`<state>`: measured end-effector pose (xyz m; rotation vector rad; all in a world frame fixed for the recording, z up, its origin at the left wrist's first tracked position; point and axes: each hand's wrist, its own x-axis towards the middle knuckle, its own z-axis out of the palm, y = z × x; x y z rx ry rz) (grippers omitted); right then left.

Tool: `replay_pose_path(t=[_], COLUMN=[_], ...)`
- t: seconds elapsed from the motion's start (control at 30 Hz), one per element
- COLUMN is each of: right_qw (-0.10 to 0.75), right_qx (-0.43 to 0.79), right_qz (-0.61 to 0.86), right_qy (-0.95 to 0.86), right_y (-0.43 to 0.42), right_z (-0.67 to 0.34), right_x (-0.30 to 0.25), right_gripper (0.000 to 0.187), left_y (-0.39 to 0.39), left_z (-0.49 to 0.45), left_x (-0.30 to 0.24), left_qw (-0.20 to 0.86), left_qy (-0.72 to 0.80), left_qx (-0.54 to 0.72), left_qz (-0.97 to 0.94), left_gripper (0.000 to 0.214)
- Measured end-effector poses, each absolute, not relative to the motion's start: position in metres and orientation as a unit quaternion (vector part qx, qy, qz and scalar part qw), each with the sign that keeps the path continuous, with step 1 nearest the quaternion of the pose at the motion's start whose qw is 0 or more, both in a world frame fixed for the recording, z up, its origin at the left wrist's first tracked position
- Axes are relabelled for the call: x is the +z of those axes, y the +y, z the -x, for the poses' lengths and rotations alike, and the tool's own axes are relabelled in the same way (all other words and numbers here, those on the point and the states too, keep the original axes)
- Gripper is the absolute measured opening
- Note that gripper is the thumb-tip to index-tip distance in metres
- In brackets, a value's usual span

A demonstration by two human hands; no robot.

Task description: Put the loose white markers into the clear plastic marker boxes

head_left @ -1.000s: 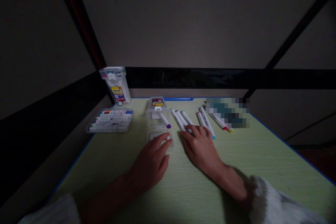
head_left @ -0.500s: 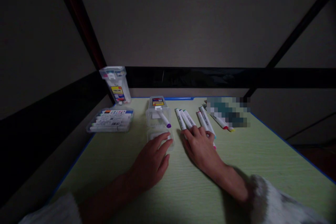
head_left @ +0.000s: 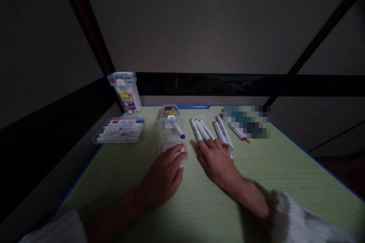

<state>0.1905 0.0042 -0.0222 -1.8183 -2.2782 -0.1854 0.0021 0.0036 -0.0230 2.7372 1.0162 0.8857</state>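
Note:
My left hand (head_left: 165, 174) lies on the pale green table (head_left: 199, 205), fingers stretched onto the clear lid (head_left: 171, 148) of a small open marker box (head_left: 171, 126). A white marker with a purple cap (head_left: 178, 130) sticks out of that box. My right hand (head_left: 218, 159) rests flat with spread fingers on the near ends of several white markers (head_left: 203, 131) lying side by side. Neither hand grips anything.
A flat clear case of markers (head_left: 119, 131) lies at the left, and a tall clear marker box (head_left: 125, 91) stands behind it. More loose markers (head_left: 241, 133) and a blurred patch (head_left: 246, 121) sit at the back right. A dark rail runs behind the table's blue edge.
My right hand has drawn the markers under it a little nearer and to the right, bunching them together. My left hand has stayed on the lid.

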Motion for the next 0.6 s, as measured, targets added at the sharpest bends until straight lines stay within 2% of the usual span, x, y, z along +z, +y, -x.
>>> replay_pose_path(t=[0.23,0.6], right_qw=[0.115,0.151], right_qx=[-0.033,0.015], right_qz=[0.615,0.626], right_qy=[-0.779,-0.765], right_y=[0.002,0.0028], right_z=[-0.191,-0.1878], right_x=[-0.0155,-0.0141], right_gripper=[0.021,0.019], left_y=[0.0025,0.0024], left_z=[-0.0021,0.0001], left_x=[-0.0217,-0.0229], left_qw=[0.047,0.045], left_qy=[0.333,0.336], left_qx=[0.294,0.288], left_qz=[-0.895,-0.896], left_gripper=[0.037,0.036])
